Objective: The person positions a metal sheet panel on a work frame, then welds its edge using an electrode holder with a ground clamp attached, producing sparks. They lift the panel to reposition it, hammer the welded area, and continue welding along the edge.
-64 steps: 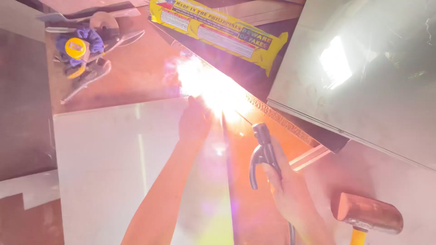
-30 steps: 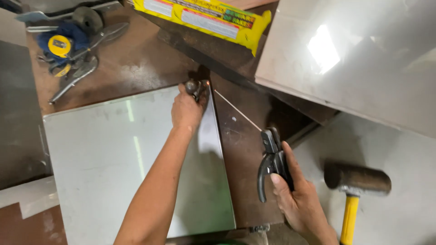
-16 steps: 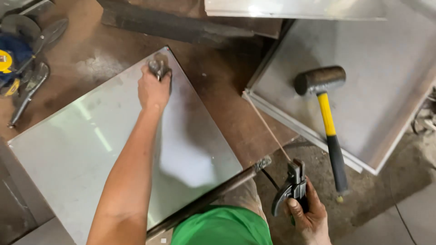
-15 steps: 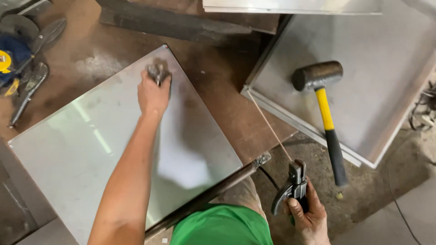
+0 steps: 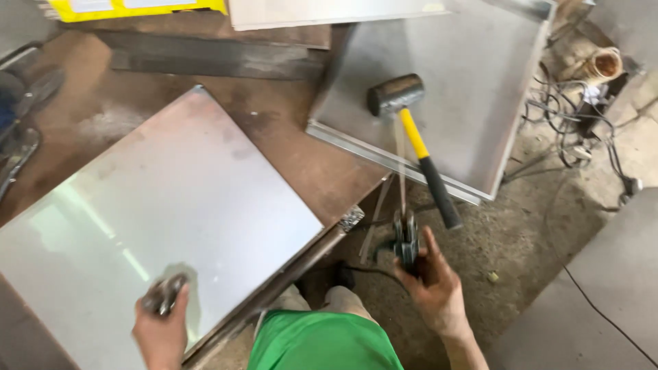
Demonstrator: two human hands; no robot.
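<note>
Item one: our left hand point(image 5: 161, 332), at the near left, is clenched around a small grey metal piece point(image 5: 163, 296) and presses it onto the near edge of a large shiny metal sheet point(image 5: 164, 212); the piece is blurred, so we cannot tell its exact kind.

Item two: the metal sheet lies flat on a rusty brown table point(image 5: 288, 137), tilted across it, one corner pointing far and another reaching the table's right edge.

Item three: our right hand point(image 5: 432, 288), at the near middle and off the table, over the concrete floor point(image 5: 541, 274), is grasping a dark electrode holder point(image 5: 406, 236), from which a thin welding rod point(image 5: 399, 164) rises toward the far side.

Item four: a mallet point(image 5: 411, 130) with a black head and a yellow and black handle rests on a second flat grey metal panel point(image 5: 473, 82) to the far right.

Item five: a yellow box point(image 5: 130, 7) at the far left edge, a steel bar point(image 5: 212, 62) just nearer than it, and tangled cables point(image 5: 569, 116) at the far right.
</note>
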